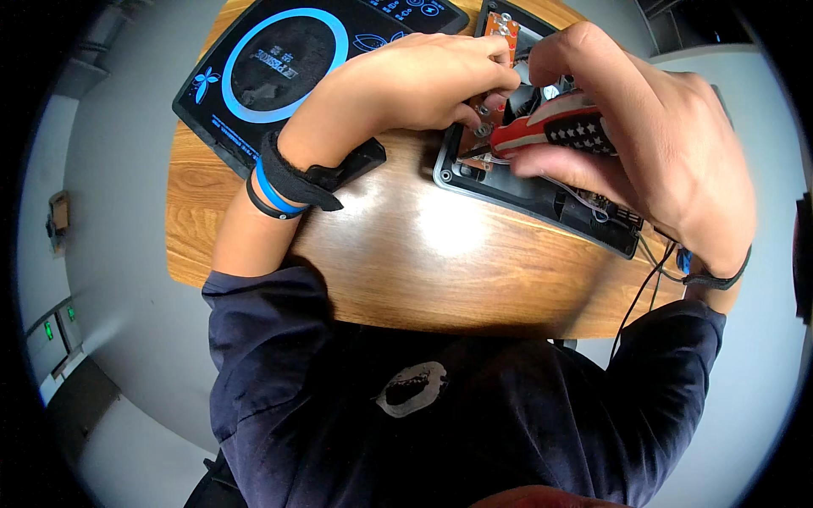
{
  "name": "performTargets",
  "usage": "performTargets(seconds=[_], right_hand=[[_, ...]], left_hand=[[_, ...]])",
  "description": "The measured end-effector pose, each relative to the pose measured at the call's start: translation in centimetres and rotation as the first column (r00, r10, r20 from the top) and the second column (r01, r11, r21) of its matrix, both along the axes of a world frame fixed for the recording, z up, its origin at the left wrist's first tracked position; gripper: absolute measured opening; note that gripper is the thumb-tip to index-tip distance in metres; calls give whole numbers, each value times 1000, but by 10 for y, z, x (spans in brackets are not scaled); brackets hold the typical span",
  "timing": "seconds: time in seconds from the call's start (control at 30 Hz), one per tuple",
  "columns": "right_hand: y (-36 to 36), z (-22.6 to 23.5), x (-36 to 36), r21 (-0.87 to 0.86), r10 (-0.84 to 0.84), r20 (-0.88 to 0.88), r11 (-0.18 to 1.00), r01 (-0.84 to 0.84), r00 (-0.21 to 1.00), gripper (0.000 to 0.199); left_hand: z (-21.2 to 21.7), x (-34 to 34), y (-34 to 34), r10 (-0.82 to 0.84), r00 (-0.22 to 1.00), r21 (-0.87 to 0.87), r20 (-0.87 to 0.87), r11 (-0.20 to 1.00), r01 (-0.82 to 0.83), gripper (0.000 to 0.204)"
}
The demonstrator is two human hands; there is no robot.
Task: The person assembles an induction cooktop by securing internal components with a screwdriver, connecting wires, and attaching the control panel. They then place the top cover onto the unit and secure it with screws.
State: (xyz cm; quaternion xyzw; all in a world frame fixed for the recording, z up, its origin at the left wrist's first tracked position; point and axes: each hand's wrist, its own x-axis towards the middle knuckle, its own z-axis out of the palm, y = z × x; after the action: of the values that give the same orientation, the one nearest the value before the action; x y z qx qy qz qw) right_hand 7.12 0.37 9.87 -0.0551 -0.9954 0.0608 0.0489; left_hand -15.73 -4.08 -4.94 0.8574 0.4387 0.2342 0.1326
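An opened cooker casing [542,212] with a dark tray and grey rim sits at the far right of the table. In it lies a narrow orange-brown circuit board [502,25] with small clear round parts. My left hand [415,80] comes over from the left, thumb and fingers bent in around the board. My right hand [669,144] is wrapped round a screwdriver [580,129] with a red, white and black star-patterned handle. Its shaft points left, low over the board's near end. My fingers hide much of the board and the casing's middle.
A black glass cooktop panel [284,63] with a light-blue ring lies on the wooden table [398,279] to the left. Black cables [648,288] hang over the table's right edge. White wires run inside the casing near my right hand.
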Motion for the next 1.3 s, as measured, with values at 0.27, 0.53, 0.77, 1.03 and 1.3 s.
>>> performTargets(seconds=[0.27,0.53,0.77,1.03,1.3], right_hand=[[19,1,4,64,135,138,987,-145,981,58],[7,12,12,143,-78,188,988,52,979,47],[6,11,17,162,-22,156,987,-4,988,36],[14,7,12,1,114,54,993,-114,992,34],[32,-1,14,-120,198,71,975,-189,978,42]], left_hand=[[-5,2,-1,46,999,11,20,999,-46,34],[1,2,4,26,997,-147,-67,989,-35,53],[7,7,5,44,991,-174,-125,983,-66,46],[-4,1,5,17,999,-81,-30,997,-19,44],[1,0,2,13,999,-113,-52,993,-19,48]])
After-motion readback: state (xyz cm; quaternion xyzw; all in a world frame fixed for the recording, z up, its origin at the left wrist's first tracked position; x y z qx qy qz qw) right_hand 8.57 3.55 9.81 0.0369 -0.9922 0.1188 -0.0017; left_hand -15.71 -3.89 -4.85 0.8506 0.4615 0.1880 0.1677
